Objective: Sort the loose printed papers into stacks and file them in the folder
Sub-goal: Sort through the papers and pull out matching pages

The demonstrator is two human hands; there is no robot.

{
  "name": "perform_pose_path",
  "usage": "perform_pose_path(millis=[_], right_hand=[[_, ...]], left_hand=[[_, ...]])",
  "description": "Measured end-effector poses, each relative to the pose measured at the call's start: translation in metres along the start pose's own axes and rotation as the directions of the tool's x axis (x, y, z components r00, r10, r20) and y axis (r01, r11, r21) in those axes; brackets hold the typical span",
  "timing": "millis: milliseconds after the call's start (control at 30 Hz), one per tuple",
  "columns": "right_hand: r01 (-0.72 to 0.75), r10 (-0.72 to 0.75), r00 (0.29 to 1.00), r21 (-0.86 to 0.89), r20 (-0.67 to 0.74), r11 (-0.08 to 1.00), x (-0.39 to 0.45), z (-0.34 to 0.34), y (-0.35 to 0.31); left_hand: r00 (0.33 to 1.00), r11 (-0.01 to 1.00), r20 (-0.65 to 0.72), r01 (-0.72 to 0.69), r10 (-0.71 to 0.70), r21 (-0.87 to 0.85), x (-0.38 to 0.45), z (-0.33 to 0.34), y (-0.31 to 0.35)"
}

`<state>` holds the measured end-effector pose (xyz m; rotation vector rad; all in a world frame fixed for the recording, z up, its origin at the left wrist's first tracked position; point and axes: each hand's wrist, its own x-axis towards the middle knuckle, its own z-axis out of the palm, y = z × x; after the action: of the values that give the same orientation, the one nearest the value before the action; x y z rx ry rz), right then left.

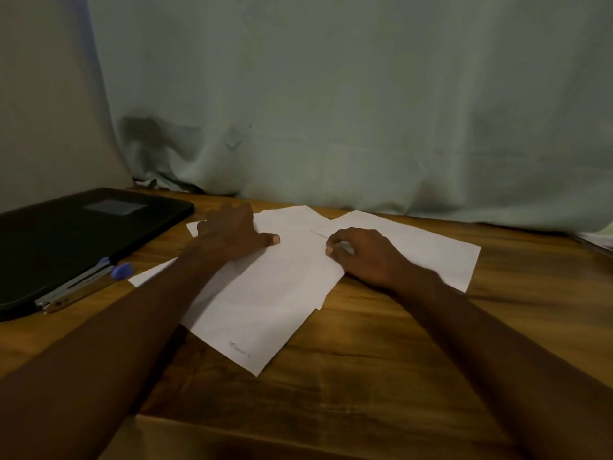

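Observation:
Several loose white papers (265, 300) lie overlapped and askew in the middle of the wooden table (381, 343). The nearest sheet has a small line of print by its front corner. My left hand (232, 237) rests flat on the papers at the back left, fingers spread and thumb pointing right. My right hand (361, 257) lies on the papers to the right, its fingers curled and thumb and fingertips pinching the edge of a sheet. A closed black folder (83, 234) lies at the table's left, apart from both hands.
A metal stapler with purple ends (83, 287) leans against the folder's near edge. A pale green curtain (331, 111) hangs behind the table's far edge. More white paper shows at the far right edge (597, 239).

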<state>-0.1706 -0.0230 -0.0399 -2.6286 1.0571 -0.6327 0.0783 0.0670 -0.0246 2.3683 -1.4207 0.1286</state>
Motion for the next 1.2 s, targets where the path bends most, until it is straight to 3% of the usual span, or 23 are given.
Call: perform_pose_path(millis=[67,167,267,300,367,433,500,533,600,667,767,967,1067,1200], right_hand=[[-0.002,0.002,1.000,0.008,0.021,1.000,0.001,-0.001,0.002],[-0.020,0.020,1.000,-0.021,0.021,1.000,0.003,0.001,0.003],[-0.037,0.037,0.999,0.007,-0.022,0.999,0.001,0.003,-0.002],[-0.042,0.045,0.997,0.047,-0.069,0.998,-0.001,0.001,-0.006],[-0.054,0.094,0.973,0.190,-0.211,0.980,-0.006,-0.003,-0.013],[-0.084,0.199,0.934,0.357,-0.298,0.930,-0.008,-0.009,-0.018],[-0.149,0.341,0.919,0.627,-0.197,0.764,-0.012,-0.018,-0.023],[-0.189,0.384,0.920,0.771,-0.077,0.608,-0.014,-0.023,-0.026],[-0.261,0.351,0.927,0.902,0.134,0.345,-0.018,-0.029,-0.031],[-0.306,0.266,0.933,0.925,0.243,0.226,-0.019,-0.030,-0.035],[-0.303,0.171,0.945,0.942,0.278,0.142,-0.016,-0.024,-0.037],[-0.159,0.268,0.951,0.987,0.157,-0.013,-0.009,-0.041,-0.019],[0.014,0.291,0.956,0.998,-0.032,0.062,-0.013,-0.060,-0.010],[0.221,0.243,0.943,0.974,-0.225,0.044,-0.018,-0.083,-0.009]], left_hand=[[0.997,0.991,-0.074,-0.007,-0.003,-0.132,-0.003,-0.009,-0.006],[0.995,0.933,-0.013,0.084,-0.095,-0.349,-0.007,-0.022,-0.016],[0.992,0.778,0.063,0.123,-0.107,-0.616,-0.013,-0.031,-0.021],[0.992,0.685,0.072,0.125,-0.106,-0.718,-0.015,-0.035,-0.021],[0.982,0.389,0.166,0.190,-0.094,-0.902,-0.022,-0.046,-0.018],[0.965,0.111,0.255,0.261,-0.060,-0.959,-0.026,-0.054,-0.018],[0.968,-0.037,0.250,0.250,-0.005,-0.968,-0.025,-0.056,-0.021],[0.970,-0.098,0.242,0.242,0.010,-0.965,-0.024,-0.056,-0.021],[0.968,-0.219,0.249,0.248,0.023,-0.944,-0.023,-0.052,-0.017],[0.964,-0.305,0.264,0.263,0.039,-0.915,-0.022,-0.047,-0.013],[0.957,-0.330,0.282,0.286,0.060,-0.900,-0.022,-0.043,-0.010],[0.980,-0.370,0.191,0.198,0.058,-0.907,-0.023,-0.046,-0.008],[0.982,-0.195,0.133,0.157,0.131,-0.968,-0.027,-0.048,-0.004],[0.971,0.068,0.044,0.029,0.233,-0.997,-0.027,-0.047,0.000]])
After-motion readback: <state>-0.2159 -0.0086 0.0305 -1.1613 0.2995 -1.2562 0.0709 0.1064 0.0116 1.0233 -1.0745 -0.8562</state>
